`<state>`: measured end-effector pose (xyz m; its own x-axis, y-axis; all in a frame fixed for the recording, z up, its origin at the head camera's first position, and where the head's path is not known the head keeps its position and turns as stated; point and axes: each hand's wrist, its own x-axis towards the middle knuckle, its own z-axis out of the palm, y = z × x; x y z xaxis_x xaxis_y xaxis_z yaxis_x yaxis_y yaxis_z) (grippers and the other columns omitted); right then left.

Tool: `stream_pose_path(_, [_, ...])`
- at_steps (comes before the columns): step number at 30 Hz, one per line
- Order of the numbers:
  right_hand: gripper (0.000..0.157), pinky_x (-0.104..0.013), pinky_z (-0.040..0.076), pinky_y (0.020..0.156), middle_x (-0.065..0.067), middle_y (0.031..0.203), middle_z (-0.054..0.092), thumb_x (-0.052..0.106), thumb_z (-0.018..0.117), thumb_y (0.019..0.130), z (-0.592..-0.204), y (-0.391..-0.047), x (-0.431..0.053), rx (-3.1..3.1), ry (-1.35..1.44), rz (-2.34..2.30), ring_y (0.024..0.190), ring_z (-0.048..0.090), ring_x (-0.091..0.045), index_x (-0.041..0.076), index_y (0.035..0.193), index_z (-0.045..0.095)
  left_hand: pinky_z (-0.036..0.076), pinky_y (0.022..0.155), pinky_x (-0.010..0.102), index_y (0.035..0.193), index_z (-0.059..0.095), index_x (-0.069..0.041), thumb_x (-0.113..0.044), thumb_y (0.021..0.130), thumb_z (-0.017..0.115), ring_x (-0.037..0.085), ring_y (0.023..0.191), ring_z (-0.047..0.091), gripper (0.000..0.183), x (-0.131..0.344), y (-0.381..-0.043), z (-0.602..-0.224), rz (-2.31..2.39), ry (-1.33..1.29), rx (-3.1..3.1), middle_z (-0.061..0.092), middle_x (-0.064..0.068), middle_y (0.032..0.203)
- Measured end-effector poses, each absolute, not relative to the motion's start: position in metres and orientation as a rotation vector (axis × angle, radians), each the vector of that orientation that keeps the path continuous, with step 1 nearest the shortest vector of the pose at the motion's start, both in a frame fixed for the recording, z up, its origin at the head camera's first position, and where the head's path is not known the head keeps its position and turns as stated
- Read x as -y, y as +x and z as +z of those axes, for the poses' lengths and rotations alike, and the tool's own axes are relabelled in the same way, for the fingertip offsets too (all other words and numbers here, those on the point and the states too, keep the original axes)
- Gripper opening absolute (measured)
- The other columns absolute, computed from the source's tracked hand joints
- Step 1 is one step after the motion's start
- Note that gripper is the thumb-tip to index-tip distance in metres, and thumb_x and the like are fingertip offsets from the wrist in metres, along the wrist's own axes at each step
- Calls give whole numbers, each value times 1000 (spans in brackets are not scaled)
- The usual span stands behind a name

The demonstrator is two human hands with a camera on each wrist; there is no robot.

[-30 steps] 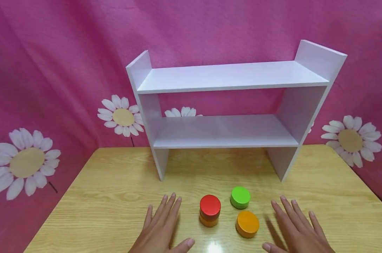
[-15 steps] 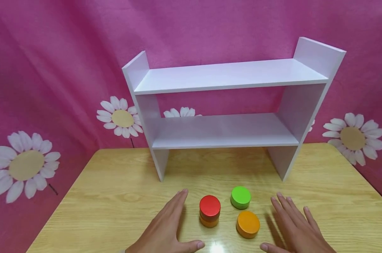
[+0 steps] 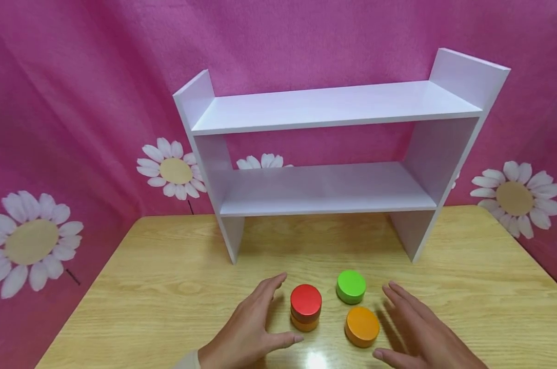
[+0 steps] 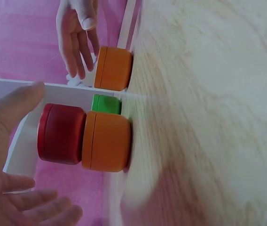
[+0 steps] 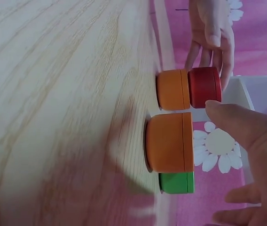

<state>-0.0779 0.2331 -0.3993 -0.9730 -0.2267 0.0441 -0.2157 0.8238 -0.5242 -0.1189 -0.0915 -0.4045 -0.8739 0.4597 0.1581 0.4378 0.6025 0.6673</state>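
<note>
a magenta curtain (image 3: 306,46) printed with white daisies (image 3: 31,242) fills the background, from nine o'clock over twelve and round to three. the wood-grain desk (image 3: 121,287) spreads out below it, with a white two-tier shelf unit (image 3: 329,192) standing at its twelve o'clock. the left hand (image 3: 246,330), a pale sleeve (image 3: 189,362) at its wrist, is between eight and nine o'clock of the red container (image 3: 305,300); its grip is spread wide, thumb well apart from the fingers, holding nothing. the right hand (image 3: 421,333), at three o'clock of the loose orange container (image 3: 362,327), has its grip spread too, also with nothing in it. that round container sits flat on the desk. the red one is stacked upright on the lower orange container (image 3: 304,324). the green container (image 3: 351,287) sits on the desk at the loose orange one's eleven o'clock, just beside it.
</note>
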Motion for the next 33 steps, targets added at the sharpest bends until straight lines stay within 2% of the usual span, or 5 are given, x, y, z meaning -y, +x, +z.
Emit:
stream_pose_path(7, [92,-57,49,87,-7,138,50,68,70,72,-400,-80,-229,-3028,-426,-890,117,54,-31,14,141,44,46,100,39,148,32,-19,-50,77,77,18,127,48,90,87,-126,-410,1229,860,-2751,46,0,143])
stream_pose_path(17, [85,-47,52,88,-4,135,53,63,71,73,-398,-89,-229,-2848,-388,-950,116,56,-27,18,140,46,48,98,31,143,40,-14,-39,79,79,19,127,49,78,80,-135,-415,1400,898,-2591,50,5,140])
stream_pose_path(23, [81,-41,53,88,-8,133,55,56,75,74,-402,-94,-228,-2724,-382,-1026,113,57,-26,14,138,48,47,98,30,144,39,-11,-38,80,79,13,122,51,80,77,-133,-416,1387,854,-2565,52,0,136])
stream_pose_path(33, [81,-41,52,88,-4,128,60,57,76,72,-401,-97,-224,-2709,-331,-989,110,59,-23,15,137,51,48,95,26,143,41,-11,-34,80,80,9,114,56,77,72,-134,-423,1364,875,-2599,53,-3,134])
